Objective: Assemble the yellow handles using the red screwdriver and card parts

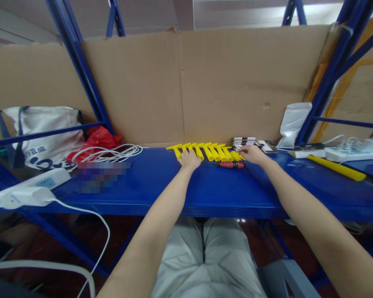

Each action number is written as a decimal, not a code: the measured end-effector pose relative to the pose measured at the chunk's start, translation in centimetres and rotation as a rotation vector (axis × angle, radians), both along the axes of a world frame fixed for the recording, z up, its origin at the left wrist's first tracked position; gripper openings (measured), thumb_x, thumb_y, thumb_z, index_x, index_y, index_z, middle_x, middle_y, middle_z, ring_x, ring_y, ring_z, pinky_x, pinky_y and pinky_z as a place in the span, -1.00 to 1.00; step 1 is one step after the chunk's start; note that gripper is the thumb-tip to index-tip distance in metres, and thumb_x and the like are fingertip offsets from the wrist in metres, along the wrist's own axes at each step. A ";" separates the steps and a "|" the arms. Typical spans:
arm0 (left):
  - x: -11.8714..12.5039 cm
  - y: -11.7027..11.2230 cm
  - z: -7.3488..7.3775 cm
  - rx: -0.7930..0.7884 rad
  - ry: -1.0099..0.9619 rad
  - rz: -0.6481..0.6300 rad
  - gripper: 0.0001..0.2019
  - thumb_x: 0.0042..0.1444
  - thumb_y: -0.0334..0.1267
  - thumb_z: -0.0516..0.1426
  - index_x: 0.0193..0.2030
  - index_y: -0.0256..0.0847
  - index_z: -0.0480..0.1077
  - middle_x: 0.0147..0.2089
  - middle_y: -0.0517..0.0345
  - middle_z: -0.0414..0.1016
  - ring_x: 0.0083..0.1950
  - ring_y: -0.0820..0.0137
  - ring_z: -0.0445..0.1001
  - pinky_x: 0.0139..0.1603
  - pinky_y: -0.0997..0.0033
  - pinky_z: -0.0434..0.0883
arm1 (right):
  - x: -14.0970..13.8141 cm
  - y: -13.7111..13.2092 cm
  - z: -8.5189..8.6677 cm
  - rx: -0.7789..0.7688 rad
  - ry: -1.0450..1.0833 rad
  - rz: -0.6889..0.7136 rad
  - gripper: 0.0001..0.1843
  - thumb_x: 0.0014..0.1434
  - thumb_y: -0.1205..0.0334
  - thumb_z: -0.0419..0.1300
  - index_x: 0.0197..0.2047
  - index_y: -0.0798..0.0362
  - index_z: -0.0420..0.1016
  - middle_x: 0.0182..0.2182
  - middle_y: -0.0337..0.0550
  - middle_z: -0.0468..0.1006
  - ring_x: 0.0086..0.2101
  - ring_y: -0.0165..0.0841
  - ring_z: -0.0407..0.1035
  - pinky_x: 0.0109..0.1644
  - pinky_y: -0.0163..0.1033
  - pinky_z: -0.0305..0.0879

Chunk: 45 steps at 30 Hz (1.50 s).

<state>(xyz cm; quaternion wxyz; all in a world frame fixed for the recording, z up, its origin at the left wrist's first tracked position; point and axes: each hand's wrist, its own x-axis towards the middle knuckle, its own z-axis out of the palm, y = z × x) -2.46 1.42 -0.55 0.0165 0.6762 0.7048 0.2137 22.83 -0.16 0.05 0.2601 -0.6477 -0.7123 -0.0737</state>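
Note:
A row of yellow T-shaped plastic pieces [216, 152] lies on the blue shelf [161, 182], close to the cardboard at the back. My left hand [189, 159] rests over the left part of this row, fingers spread and touching the pieces. At the row's right end is a small heap of little yellow pieces [236, 156]. My right hand [253, 154] reaches into that heap, its thumb and fingers pinched at a small yellow piece; the fingertips partly hide it. Just in front of the row lies a screwdriver with a red and black handle [231, 165], its shaft pointing left.
Behind stands a cardboard panel [230, 82]. Stacked white packets [244, 142] and a white pouch [294, 124] are at the back right, a yellow bar [337, 167] farther right. Coiled white cable [121, 154], a red bag [96, 140] and a power strip [34, 188] lie left.

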 end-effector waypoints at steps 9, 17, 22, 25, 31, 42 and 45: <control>0.0 0.4 -0.4 0.033 0.033 -0.122 -0.56 0.09 -0.20 -0.01 0.14 -0.12 0.29 0.25 -0.07 0.22 0.29 0.04 0.10 0.17 -0.13 0.13 | 0.0 -0.2 -0.2 -0.039 0.086 0.043 -0.69 0.07 0.42 0.04 -0.20 0.14 0.58 -0.30 -0.09 0.61 -0.29 -0.35 0.48 -0.13 -0.30 0.37; 0.1 1.0 -1.2 0.141 0.009 -0.225 -0.61 0.12 -0.29 0.00 0.11 -0.21 0.31 0.20 -0.15 0.29 0.26 0.07 0.15 0.20 -0.16 0.07 | -0.8 -0.6 -0.1 -0.085 0.115 0.060 -0.68 0.06 0.46 0.03 -0.21 0.12 0.57 -0.36 -0.12 0.61 -0.32 -0.36 0.49 -0.16 -0.32 0.38; 0.3 1.5 -0.9 0.202 -0.109 -0.188 -0.60 0.19 -0.29 -0.07 0.15 -0.16 0.29 0.07 -0.11 0.44 0.17 0.12 0.30 0.18 -0.03 0.13 | -1.1 -0.9 0.1 -0.100 0.148 0.073 -0.69 0.08 0.45 0.04 -0.19 0.14 0.57 -0.34 -0.10 0.61 -0.32 -0.36 0.49 -0.14 -0.31 0.37; 0.1 1.7 -0.9 0.209 -0.176 -0.183 -0.61 0.20 -0.30 -0.08 0.14 -0.08 0.32 0.00 -0.03 0.50 0.09 0.16 0.40 0.16 0.04 0.17 | -1.2 -0.9 0.1 -0.100 0.161 0.078 -0.68 0.09 0.44 0.04 -0.18 0.15 0.57 -0.33 -0.08 0.61 -0.32 -0.36 0.49 -0.13 -0.30 0.37; -0.3 2.6 -0.9 0.263 -0.349 -0.154 -0.63 0.19 -0.35 -0.06 0.07 -0.11 0.39 -0.04 0.01 0.53 0.03 0.27 0.45 0.12 0.24 0.24 | -1.2 -0.8 0.1 -0.091 0.151 0.079 -0.68 0.08 0.46 0.03 -0.18 0.14 0.56 -0.33 -0.10 0.61 -0.33 -0.37 0.49 -0.16 -0.32 0.37; 0.7 2.4 0.0 0.362 -0.877 -0.294 -0.64 0.25 -0.36 -0.14 0.09 -0.19 0.33 -0.21 0.08 0.55 -0.16 0.40 0.54 -0.19 0.48 0.40 | -1.0 -0.7 0.1 -0.052 0.148 0.099 -0.67 0.06 0.44 0.03 -0.16 0.12 0.54 -0.37 -0.10 0.61 -0.33 -0.34 0.48 -0.16 -0.29 0.37; 1.2 2.0 0.3 0.347 -0.949 -0.382 -0.66 0.25 -0.34 -0.13 0.07 -0.16 0.34 -0.15 0.09 0.53 -0.19 0.41 0.55 -0.26 0.52 0.40 | -0.9 -0.3 -0.1 0.001 0.220 0.059 -0.57 0.07 0.40 0.03 0.03 0.21 0.41 -0.29 -0.01 0.59 -0.28 -0.30 0.48 -0.13 -0.25 0.36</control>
